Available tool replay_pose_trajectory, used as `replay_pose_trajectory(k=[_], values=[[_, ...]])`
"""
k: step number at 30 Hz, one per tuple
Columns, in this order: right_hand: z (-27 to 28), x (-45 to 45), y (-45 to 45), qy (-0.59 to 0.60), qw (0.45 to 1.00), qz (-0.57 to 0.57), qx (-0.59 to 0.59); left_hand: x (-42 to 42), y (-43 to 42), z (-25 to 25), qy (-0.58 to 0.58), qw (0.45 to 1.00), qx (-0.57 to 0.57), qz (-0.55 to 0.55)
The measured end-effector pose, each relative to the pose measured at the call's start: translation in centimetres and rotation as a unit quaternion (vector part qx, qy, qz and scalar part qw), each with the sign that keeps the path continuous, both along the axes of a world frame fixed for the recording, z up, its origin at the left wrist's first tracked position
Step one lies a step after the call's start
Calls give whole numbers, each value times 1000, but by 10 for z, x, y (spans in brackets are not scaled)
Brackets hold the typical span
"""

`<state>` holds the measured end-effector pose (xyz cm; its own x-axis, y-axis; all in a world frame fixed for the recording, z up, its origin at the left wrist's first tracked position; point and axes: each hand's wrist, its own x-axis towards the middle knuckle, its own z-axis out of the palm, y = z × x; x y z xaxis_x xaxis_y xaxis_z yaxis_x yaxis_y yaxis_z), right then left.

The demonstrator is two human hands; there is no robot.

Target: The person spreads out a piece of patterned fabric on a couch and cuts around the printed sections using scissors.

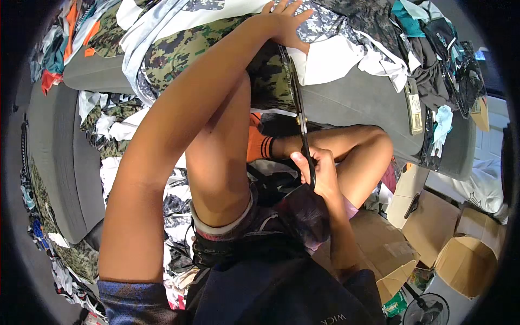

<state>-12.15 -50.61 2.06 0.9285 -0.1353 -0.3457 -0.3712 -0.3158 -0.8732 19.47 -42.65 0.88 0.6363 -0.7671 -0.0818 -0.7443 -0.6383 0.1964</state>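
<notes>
My left hand [284, 24] lies with fingers spread on the fabric at the top of the view, pressing on a grey-white camouflage cloth [327, 24] and the edge of a white cloth [330, 62]. In my right hand [324, 170] is a long pair of scissors [301, 116] with black handles, my fingers wrapped round the grips. Its blades point up toward my left hand, along the edge of a green camouflage cloth [271, 81]. Whether the blades are parted at the tip is hard to see.
Cloth pieces cover the grey sofa seat [352, 103]. More scraps [116, 122] lie at left. Cardboard boxes [379, 244] and a fan [425, 311] stand at lower right. My bent legs, one foot in an orange sock [257, 143], sit below the cloth.
</notes>
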Motion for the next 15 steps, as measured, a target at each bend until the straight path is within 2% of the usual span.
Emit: replay_pose_trajectory(k=[15], values=[[12, 1, 0, 28, 999, -4, 17, 0, 0, 1, 1, 1000, -2, 1]])
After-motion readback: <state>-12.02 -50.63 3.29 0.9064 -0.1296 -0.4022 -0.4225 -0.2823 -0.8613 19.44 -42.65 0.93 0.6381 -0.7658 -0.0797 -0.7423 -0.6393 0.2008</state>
